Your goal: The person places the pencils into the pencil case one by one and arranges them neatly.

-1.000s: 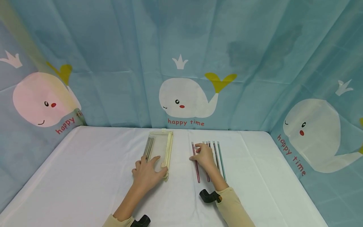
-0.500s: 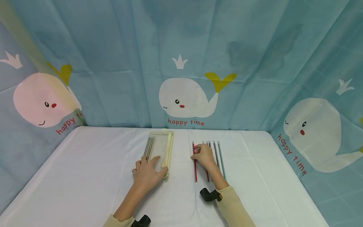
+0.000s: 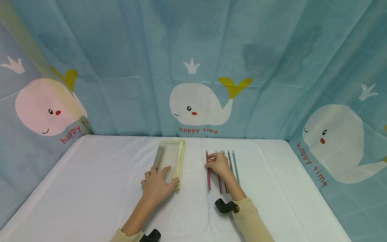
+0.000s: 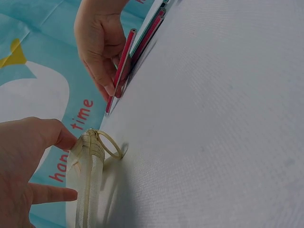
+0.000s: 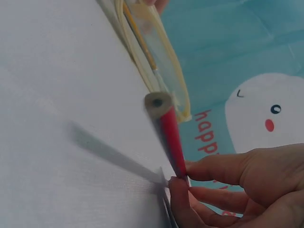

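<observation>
My right hand (image 3: 220, 165) pinches a red pencil (image 3: 209, 179) between thumb and fingertips, around its middle. In the right wrist view the pencil's (image 5: 172, 133) flat, unsharpened end points at the camera, raised over the cloth with a shadow below. My left hand (image 3: 158, 186) rests with spread fingers on a see-through pencil case (image 3: 181, 151) with a pale yellow zipper edge. Several pencils (image 3: 158, 157) lie inside along its left side. The left wrist view shows thumb and finger at the zipper end of the case (image 4: 90, 156), where a ring (image 4: 111, 145) hangs.
Beside and under my right hand lie several more pencils, among them a red one (image 3: 220, 185) and a green one (image 3: 236, 168). A white cloth (image 3: 99, 181) covers the table. Blue whale-print curtains (image 3: 136, 67) stand around its back and sides.
My right thumb and fingers have come together on the red pencil, and its near end has risen slightly off the table. The loose pencils shifted a little. My left hand stayed in place.
</observation>
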Demonstrator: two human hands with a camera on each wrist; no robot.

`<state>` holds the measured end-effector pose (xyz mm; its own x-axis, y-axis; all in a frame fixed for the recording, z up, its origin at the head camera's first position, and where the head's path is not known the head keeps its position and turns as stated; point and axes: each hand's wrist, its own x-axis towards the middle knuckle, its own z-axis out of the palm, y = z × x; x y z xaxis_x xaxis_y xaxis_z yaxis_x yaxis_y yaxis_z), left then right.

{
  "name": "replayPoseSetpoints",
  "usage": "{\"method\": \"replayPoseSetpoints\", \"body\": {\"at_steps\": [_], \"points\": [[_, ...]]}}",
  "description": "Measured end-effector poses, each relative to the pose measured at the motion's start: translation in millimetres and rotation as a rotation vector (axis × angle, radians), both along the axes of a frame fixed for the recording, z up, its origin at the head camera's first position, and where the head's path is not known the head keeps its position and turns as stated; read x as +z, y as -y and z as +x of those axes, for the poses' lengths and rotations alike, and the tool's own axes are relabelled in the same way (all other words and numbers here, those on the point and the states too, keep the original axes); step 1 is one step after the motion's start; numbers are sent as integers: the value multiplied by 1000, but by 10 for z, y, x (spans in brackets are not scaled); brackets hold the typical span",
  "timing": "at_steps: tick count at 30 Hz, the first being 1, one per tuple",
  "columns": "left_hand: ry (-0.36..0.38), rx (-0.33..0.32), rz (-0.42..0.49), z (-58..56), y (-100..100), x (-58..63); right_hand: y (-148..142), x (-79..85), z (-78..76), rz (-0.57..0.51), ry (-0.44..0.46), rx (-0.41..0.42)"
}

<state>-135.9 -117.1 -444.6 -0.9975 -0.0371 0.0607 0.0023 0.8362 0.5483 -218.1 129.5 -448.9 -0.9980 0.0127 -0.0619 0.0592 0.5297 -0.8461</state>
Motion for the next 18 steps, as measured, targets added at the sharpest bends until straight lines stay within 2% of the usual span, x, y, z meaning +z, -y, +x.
{"method": "replayPoseSetpoints", "body": {"at_steps": [8,18], "points": [[-3,-1,4,3,1,0,-10,30,9,-48,45,-5],[-7,-1,6,6,7,-15,10,89,16,-74,32,-7]]}}
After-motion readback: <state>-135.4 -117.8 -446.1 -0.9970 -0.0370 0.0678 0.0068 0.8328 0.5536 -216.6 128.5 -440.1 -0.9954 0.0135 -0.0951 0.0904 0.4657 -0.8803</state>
